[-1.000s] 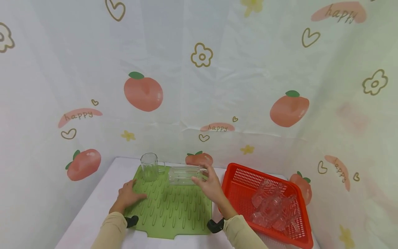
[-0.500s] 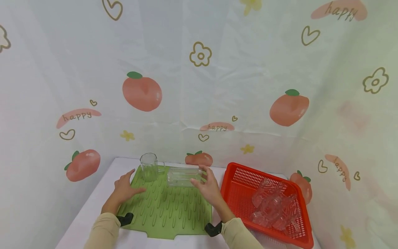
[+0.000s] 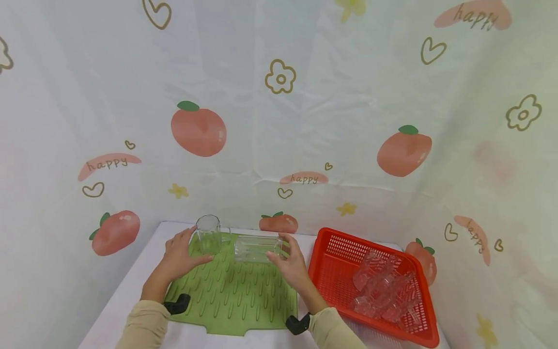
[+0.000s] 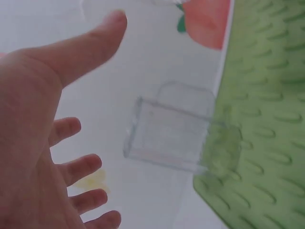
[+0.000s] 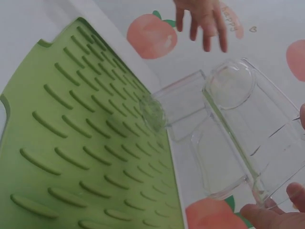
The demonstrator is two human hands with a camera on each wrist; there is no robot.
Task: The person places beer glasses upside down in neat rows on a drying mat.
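Observation:
A clear glass mug (image 3: 256, 248) lies sideways in the air over the green ribbed mat (image 3: 248, 300). My right hand (image 3: 293, 264) holds it near one end, with fingers and thumb around the glass; its handle (image 5: 221, 164) shows in the right wrist view. A second glass mug (image 3: 209, 237) stands upright at the mat's back left, handle to the right. My left hand (image 3: 179, 254) is spread beside that standing mug, thumb apart from the fingers. In the left wrist view a gap shows between the left hand (image 4: 43, 109) and the mug (image 4: 171, 136).
To the right of the mat stands a red perforated plastic basket (image 3: 324, 271) with several clear glass pieces (image 3: 383, 288) heaped in its right part. Mat and basket rest on a white table (image 3: 117, 310). A printed white curtain (image 3: 244, 121) hangs close behind and at the sides.
My left hand first drew back a little, then moved up and right, nearer the standing mug. The held mug shifted slightly left and down. Basket and standing mug stayed in place.

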